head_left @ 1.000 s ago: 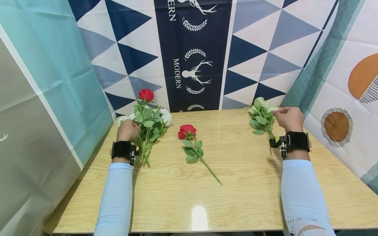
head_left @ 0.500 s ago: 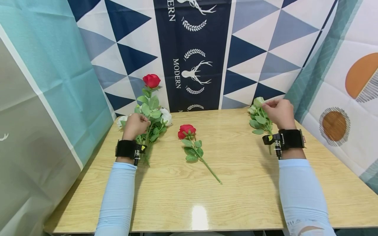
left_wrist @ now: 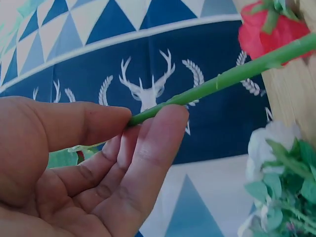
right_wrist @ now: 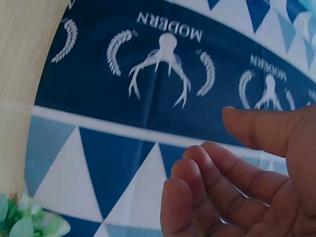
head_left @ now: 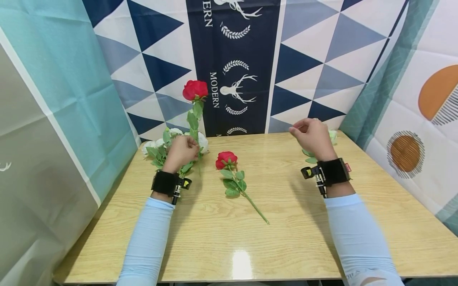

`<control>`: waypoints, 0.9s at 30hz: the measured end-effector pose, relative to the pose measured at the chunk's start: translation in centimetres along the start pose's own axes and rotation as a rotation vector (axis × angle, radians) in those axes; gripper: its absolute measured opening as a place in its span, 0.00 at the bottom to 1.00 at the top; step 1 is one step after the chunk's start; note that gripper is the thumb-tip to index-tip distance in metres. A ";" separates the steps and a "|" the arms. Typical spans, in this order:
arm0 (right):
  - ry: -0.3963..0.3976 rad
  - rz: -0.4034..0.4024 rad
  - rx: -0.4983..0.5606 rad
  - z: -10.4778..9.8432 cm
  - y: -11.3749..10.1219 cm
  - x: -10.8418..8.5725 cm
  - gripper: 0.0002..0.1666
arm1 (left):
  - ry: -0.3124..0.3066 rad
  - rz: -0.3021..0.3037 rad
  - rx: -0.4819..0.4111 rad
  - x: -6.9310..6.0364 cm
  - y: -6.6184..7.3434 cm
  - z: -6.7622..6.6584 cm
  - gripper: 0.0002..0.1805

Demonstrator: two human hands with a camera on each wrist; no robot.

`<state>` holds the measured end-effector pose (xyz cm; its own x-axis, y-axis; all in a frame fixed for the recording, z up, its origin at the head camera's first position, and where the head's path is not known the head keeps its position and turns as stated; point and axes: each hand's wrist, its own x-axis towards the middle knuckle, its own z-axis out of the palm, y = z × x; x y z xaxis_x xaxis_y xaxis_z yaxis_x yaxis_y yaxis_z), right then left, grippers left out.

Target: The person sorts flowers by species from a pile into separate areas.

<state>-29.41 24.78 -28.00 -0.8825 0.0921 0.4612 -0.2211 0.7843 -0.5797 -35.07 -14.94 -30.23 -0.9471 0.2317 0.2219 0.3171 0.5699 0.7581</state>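
My left hand (head_left: 182, 151) pinches the stem of a red rose (head_left: 195, 90) held upright over the left side of the table. In the left wrist view, the green stem (left_wrist: 212, 85) runs between thumb and fingertips. Behind and below that hand lie white flowers (head_left: 202, 142) with leafy stems. A second red rose (head_left: 226, 159) lies on the table between the hands. My right hand (head_left: 315, 137) hovers in front of a pale green flower (head_left: 333, 136), partly covering it. Nothing is between its thumb and its loosely bent fingers in the right wrist view.
The wooden table (head_left: 214, 246) spans the area below both arms. A patterned cloth (head_left: 237, 51) with triangles and deer heads hangs along its back edge. Other cloths hang at the left (head_left: 71, 63) and right (head_left: 411, 103) sides.
My left hand has moved right and lifted the red rose out from above the white flowers. My right hand has moved left, away from the pale green flower beside its fingertips.
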 end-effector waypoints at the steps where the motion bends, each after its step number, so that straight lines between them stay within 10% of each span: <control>1: -0.005 -0.012 0.000 0.2 -0.4 0.0 0.21 | -0.002 0.015 0.010 0.0 0.2 0.2 0.10; 27: -0.054 -0.246 0.094 5.0 -5.6 -2.0 0.17 | -0.201 0.247 -0.145 -1.5 3.9 6.6 0.06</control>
<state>-28.47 17.11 -29.07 -0.8178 -0.1292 0.5607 -0.4669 0.7186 -0.5154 -32.06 -7.89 -31.63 -0.8095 0.5077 0.2948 0.5112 0.3627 0.7791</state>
